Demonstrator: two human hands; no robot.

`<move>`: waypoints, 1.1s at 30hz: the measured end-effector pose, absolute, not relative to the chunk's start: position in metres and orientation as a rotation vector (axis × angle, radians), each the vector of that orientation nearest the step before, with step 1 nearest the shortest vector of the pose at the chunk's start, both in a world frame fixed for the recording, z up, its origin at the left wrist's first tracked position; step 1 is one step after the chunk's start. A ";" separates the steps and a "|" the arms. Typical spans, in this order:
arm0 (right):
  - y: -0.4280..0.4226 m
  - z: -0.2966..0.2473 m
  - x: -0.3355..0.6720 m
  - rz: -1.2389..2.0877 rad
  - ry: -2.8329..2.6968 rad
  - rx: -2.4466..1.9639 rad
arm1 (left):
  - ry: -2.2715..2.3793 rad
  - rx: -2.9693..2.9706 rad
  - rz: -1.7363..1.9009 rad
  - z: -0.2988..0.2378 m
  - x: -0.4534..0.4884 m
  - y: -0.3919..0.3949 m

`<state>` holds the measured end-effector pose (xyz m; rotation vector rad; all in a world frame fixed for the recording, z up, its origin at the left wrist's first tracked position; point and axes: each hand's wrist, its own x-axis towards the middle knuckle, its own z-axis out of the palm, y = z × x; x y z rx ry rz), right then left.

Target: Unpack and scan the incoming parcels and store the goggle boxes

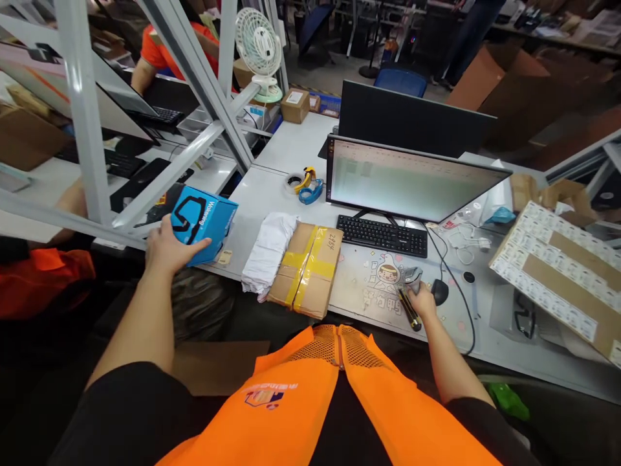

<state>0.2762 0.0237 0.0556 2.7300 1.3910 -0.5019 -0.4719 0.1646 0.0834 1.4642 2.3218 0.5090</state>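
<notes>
My left hand (169, 249) grips a blue printed box (206, 223) by its near left side, thumb laid across the front and the other fingers partly hidden. The box is at the left end of the desk, beside the metal frame. My right hand (422, 301) is closed around a grey handheld barcode scanner (412, 278), low over the desk mat. Just left of that hand lies a black and yellow box cutter (410, 310). Between my hands are a white plastic mailer bag (269, 249) and a flat cardboard parcel (310, 268) with yellow tape.
Beyond the mat stand a keyboard (383, 235) and a lit monitor (402, 181); a mouse (440, 292) sits right of my hand. Tape dispensers (310, 188) lie further back. A label-covered cardboard sheet (563, 272) leans at right. Metal bars (194, 145) border the left, with a co-worker behind.
</notes>
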 end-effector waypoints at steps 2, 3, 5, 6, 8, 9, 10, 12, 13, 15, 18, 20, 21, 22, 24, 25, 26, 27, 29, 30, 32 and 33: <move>0.022 0.040 0.282 -0.468 1.331 2.755 | 2.460 1.400 0.386 0.067 -0.481 0.182; 0.022 0.032 0.283 -0.442 1.303 2.780 | 2.491 1.349 0.354 0.058 -0.482 0.188; 0.022 0.020 0.283 -0.403 1.252 2.835 | 2.537 1.279 0.314 0.040 -0.482 0.198; 0.023 0.016 0.282 -0.395 1.235 2.856 | 2.562 1.245 0.303 0.032 -0.483 0.203; 0.026 0.011 0.278 -0.403 1.203 2.874 | 2.597 1.163 0.275 0.017 -0.488 0.214; 0.027 0.011 0.276 -0.417 1.180 2.868 | 2.604 1.117 0.253 0.012 -0.493 0.220; 0.030 0.013 0.276 -0.434 1.160 2.854 | 2.600 1.078 0.224 0.007 -0.498 0.226; 0.037 0.020 0.277 -0.460 1.131 2.823 | 2.566 1.038 0.161 0.000 -0.511 0.236; 0.042 0.025 0.279 -0.456 1.125 2.815 | 2.542 1.037 0.135 -0.003 -0.516 0.240; 0.058 0.035 0.284 -0.394 1.135 2.823 | 2.498 1.064 0.118 -0.006 -0.525 0.244; 0.098 0.044 0.285 -0.296 1.275 2.768 | 2.462 1.079 0.125 -0.007 -0.528 0.242; 0.131 0.044 0.279 -0.322 1.389 2.667 | 2.456 1.085 0.139 -0.004 -0.524 0.239; 0.147 0.042 0.275 -0.358 1.415 2.617 | 2.455 1.096 0.149 -0.002 -0.521 0.238; 0.161 0.039 0.270 -0.399 1.414 2.579 | 2.455 1.112 0.161 0.001 -0.518 0.237; 0.183 0.033 0.261 -0.452 1.376 2.532 | 2.458 1.137 0.160 0.007 -0.513 0.236; 0.189 0.030 0.258 -0.463 1.365 2.512 | 2.461 1.139 0.145 0.009 -0.511 0.236; 0.193 0.029 0.257 -0.465 1.368 2.491 | 2.467 1.133 0.124 0.010 -0.509 0.235; 0.193 0.028 0.256 -0.454 1.387 2.477 | 2.475 1.128 0.112 0.011 -0.508 0.234; 0.188 0.030 0.258 -0.408 1.461 2.475 | 2.504 1.114 0.131 0.010 -0.507 0.231; 0.183 0.033 0.260 -0.384 1.499 2.488 | 2.520 1.104 0.154 0.009 -0.508 0.230; 0.170 0.038 0.264 -0.349 1.549 2.533 | 2.535 1.090 0.198 0.005 -0.509 0.230; 0.163 0.040 0.267 -0.338 1.559 2.557 | 2.537 1.087 0.216 0.002 -0.510 0.231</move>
